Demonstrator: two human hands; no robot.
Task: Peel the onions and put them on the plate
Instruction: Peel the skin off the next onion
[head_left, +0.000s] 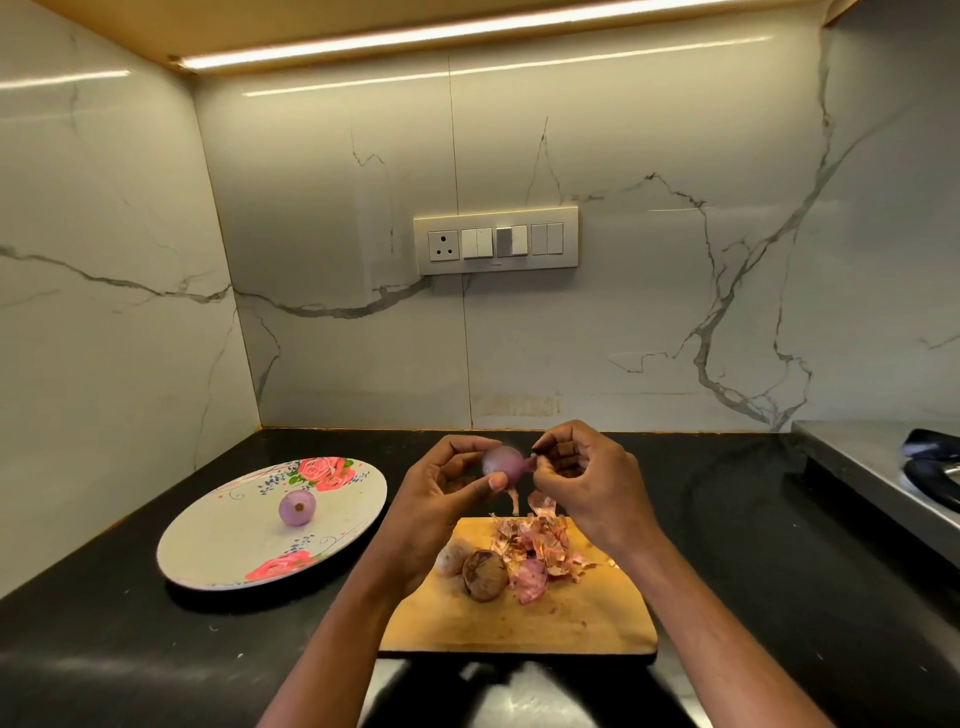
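My left hand grips a small purple onion above the far end of the wooden cutting board. My right hand pinches a strip of its skin at the onion's right side; loose skin dangles below. One peeled purple onion lies on the white flowered plate at the left. An unpeeled brown onion sits on the board, with another pale one partly hidden behind my left wrist.
A heap of pink onion skins covers the board's far right part. The black counter meets marble walls at the left and back. A steel stove stands at the right edge. A switch panel is on the back wall.
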